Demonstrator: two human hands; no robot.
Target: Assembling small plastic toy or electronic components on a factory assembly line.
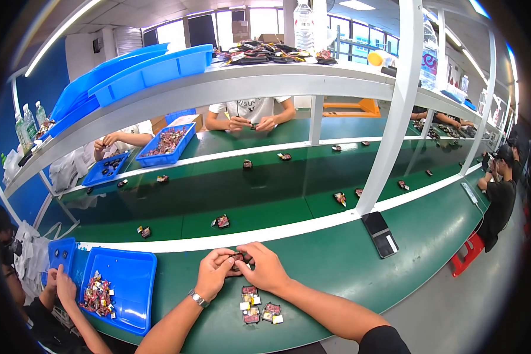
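My left hand (214,272) and my right hand (265,269) meet over the green bench, fingers closed around a small dark part with reddish insides (238,260). Fingers cover much of it, so its exact kind is hard to tell. Just below my hands lie several similar small assemblies (251,317), black-edged with reddish wiring and white and yellow tags. One of them (272,312) sits slightly to the right of the others. My left wrist wears a metal watch (199,298).
Left of me stands a blue tray (137,318) holding wired parts, beside a co-worker's hands (65,286). A dark phone-like device (380,235) lies right, near a white post (389,112). Beyond the white rail, a green belt (277,203) carries scattered assemblies. A shelf (265,72) spans overhead.
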